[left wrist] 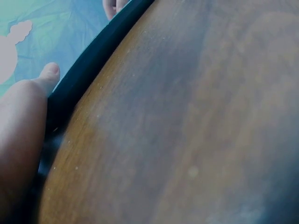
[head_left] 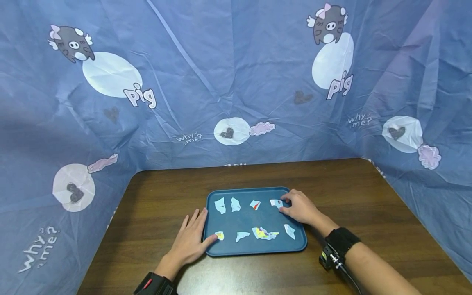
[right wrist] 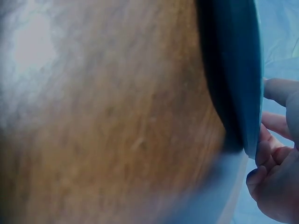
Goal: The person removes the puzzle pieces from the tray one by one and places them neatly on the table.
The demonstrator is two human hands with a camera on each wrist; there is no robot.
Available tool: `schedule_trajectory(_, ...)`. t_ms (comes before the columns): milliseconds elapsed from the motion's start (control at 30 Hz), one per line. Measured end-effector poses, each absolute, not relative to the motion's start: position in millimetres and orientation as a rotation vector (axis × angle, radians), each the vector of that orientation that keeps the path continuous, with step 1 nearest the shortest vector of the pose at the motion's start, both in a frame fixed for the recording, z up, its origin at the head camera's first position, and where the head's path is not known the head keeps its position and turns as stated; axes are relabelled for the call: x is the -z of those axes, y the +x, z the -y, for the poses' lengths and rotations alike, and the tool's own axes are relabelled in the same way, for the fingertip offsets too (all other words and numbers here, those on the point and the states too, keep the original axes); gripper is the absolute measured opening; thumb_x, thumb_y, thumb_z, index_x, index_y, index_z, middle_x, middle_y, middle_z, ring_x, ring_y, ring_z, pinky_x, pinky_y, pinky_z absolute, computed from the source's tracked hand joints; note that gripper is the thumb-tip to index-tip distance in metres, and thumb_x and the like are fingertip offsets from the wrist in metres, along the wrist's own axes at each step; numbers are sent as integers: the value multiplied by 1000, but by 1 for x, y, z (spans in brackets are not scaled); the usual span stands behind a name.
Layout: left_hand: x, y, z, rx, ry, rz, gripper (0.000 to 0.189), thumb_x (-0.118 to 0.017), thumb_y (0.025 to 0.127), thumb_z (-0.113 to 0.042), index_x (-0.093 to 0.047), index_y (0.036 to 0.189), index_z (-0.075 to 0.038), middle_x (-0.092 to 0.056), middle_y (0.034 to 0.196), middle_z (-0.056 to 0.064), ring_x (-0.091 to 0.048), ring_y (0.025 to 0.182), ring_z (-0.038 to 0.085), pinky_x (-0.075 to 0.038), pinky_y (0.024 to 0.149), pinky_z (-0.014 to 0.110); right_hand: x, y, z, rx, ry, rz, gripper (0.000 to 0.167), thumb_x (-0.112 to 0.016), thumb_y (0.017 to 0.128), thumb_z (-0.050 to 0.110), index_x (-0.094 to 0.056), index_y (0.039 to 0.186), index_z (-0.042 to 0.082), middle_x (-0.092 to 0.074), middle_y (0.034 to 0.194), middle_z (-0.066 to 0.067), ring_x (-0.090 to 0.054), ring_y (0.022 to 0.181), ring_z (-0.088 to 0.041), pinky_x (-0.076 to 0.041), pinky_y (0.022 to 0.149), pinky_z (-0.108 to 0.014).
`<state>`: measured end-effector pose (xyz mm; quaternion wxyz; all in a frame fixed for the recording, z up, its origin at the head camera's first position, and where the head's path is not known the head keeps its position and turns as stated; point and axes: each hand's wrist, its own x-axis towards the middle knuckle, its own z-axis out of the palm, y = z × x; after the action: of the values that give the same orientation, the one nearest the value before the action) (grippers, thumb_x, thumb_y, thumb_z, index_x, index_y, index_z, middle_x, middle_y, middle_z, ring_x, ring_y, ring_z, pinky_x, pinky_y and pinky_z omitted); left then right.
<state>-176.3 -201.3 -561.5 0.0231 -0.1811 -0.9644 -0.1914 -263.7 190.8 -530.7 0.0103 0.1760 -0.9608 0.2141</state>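
Note:
Torn paper scraps lie in two rows on a dark blue tray [head_left: 236,217]. My right hand [head_left: 301,207] reaches over the tray's right rim, its thumb and forefinger at either side of a pale scrap with a dark red mark [head_left: 275,203] in the far right corner. In the right wrist view, the curled fingers [right wrist: 280,154] show beyond the tray's edge. My left hand [head_left: 189,239] lies with straight fingers along the tray's left side. Its thumb crosses the rim, the tip right at a small yellow scrap [head_left: 220,235].
A brown wooden table [head_left: 166,192] carries the tray. Blue printed cloth [head_left: 232,82] hangs behind and at both sides. Other scraps include a larger yellow and purple one [head_left: 263,233], one with a red stripe [head_left: 255,205] and several pale ones.

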Motion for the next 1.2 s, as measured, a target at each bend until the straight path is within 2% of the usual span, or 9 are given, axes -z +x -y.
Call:
schedule_trajectory(733,562,-177,201,589,-530,3007,95,-47,95,-69,-25,159,-1,-27,164,12,-18,152,34,-7,122,57,535,-266,-185,-618,445,3019,31,-83,83,30,-77,105,8,-58,89,0,-54,85,-20,-47,71,-37)
schedule_trajectory(1200,562,-176,201,583,-543,2998,94,-47,96,-68,-25,159,-1,-27,164,12,-18,152,34,-8,122,56,536,-263,-182,-601,427,3004,30,-82,81,28,-76,104,10,-59,97,-2,-55,91,-21,-50,76,-41)
